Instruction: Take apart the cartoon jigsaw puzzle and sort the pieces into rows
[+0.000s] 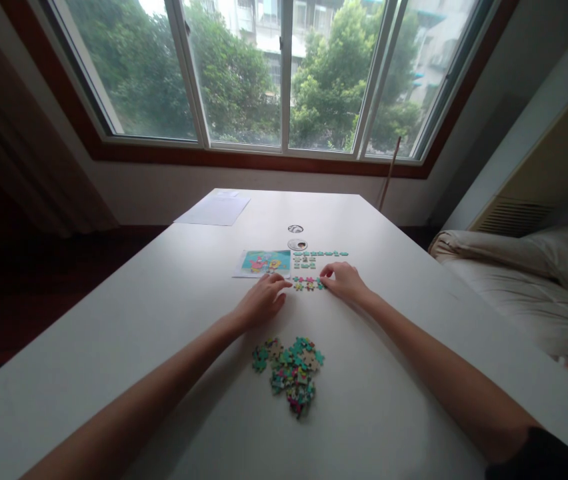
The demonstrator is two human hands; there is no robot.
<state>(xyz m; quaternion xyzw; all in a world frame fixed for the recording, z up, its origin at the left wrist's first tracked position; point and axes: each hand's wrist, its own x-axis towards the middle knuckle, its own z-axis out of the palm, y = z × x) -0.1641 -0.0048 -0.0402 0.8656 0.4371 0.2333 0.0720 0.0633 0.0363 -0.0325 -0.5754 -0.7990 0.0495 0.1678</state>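
Observation:
My right hand (347,281) is closed at the right end of the lower rows, its fingertips pinched on a teal jigsaw puzzle piece (321,283) that they partly cover. My left hand (263,300) lies open on the table, fingers stretched toward the left end of those rows of pink and yellow pieces (310,287). Just beyond it is a picture card (267,261) with pink and yellow cartoon figures on teal. Further rows of mostly teal pieces (320,253) sit right of the card. Between my forearms rests a loose heap of mixed puzzle pieces (294,373).
Two small round items (297,245) stand behind the rows on the white table (389,400). Papers (214,209) lie at its far left corner. A window is beyond the far edge, and a cream padded seat (504,287) stands along the right side.

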